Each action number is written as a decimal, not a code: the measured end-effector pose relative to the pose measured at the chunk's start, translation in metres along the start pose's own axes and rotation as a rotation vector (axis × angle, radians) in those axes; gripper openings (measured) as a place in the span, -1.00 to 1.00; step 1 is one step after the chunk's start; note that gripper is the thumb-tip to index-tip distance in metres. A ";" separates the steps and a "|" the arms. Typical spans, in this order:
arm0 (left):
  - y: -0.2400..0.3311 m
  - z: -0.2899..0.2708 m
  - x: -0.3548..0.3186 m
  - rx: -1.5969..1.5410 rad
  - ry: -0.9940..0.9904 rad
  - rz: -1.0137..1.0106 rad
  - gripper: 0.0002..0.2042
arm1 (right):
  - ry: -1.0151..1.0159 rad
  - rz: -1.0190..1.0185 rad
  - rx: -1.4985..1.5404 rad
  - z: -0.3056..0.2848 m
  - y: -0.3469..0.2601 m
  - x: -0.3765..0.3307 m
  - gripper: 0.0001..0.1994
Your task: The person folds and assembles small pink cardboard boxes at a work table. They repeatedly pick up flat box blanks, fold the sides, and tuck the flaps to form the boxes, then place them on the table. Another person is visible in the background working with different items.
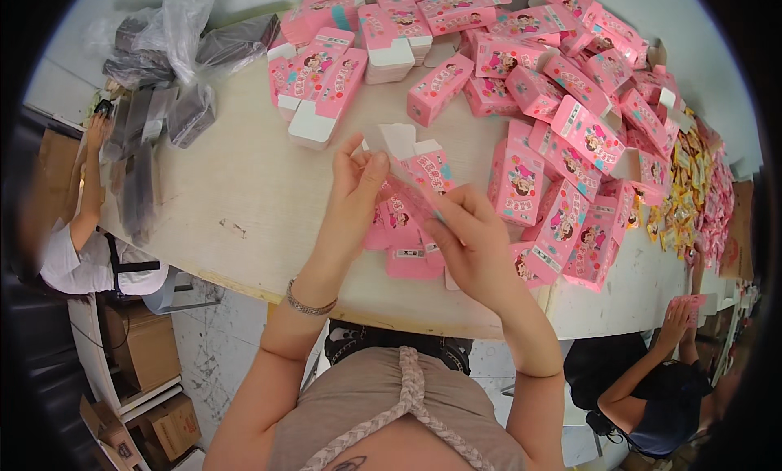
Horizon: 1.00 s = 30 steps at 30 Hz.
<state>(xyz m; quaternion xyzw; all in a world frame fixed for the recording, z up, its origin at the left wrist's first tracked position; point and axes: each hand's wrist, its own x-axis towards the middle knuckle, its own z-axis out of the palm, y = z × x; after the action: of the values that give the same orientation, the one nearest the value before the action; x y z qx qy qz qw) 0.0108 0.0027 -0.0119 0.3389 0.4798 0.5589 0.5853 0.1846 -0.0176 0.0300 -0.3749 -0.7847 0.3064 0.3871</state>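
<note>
Over the middle of the table, a pink small carton is held slantwise between my two hands. My left hand grips its upper left side, thumb against the edge and fingers partly behind it. Lower on its right side, my right hand pinches it between thumb and fingers. White end flaps stand up near the top, between the hands. Beneath and behind my hands lie several flat pink cartons, partly hidden by them. A silver bracelet circles my left wrist.
Formed pink cartons are heaped at the right, with flat stacks at the back. Yellow sachets and pink sachets lie far right. Dark plastic-wrapped bundles sit at the left. People work at both ends; one hand holds a carton.
</note>
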 end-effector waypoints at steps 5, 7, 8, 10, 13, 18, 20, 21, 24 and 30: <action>0.012 0.014 -0.006 -0.047 -0.092 0.056 -0.57 | -0.013 -0.011 0.061 -0.012 -0.002 0.004 -0.54; 0.015 0.017 -0.005 0.045 -0.062 0.109 -0.57 | -0.033 0.053 0.044 -0.012 -0.004 0.005 -0.47; 0.020 0.016 -0.005 0.116 -0.090 0.141 -0.54 | -0.039 0.104 0.037 -0.009 -0.006 0.004 -0.42; 0.037 0.012 -0.007 0.256 -0.146 0.207 -0.48 | -0.029 0.156 0.002 -0.007 -0.010 0.002 -0.35; 0.059 0.028 -0.016 0.048 -0.131 0.223 -0.49 | 0.024 0.107 -0.090 -0.002 -0.020 0.000 -0.31; 0.053 0.034 -0.016 0.062 -0.219 0.368 -0.49 | -0.060 0.330 0.125 -0.006 -0.026 -0.001 -0.41; 0.049 0.032 -0.015 0.032 -0.226 0.358 -0.50 | -0.073 0.417 0.212 -0.013 -0.019 -0.001 -0.41; 0.046 0.030 -0.014 -0.012 -0.226 0.303 -0.50 | -0.058 0.370 0.215 -0.011 -0.018 -0.001 -0.40; 0.047 0.035 -0.016 -0.097 -0.191 0.265 -0.54 | 0.003 0.107 0.182 0.001 -0.016 0.003 -0.31; 0.055 0.022 -0.014 -0.134 -0.254 0.126 -0.52 | -0.033 0.011 0.092 0.013 -0.019 0.009 0.01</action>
<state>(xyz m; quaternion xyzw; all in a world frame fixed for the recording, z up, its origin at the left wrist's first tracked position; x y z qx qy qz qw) 0.0141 0.0001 0.0489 0.3964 0.3412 0.5780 0.6264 0.1636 -0.0228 0.0417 -0.3557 -0.7741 0.3504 0.3892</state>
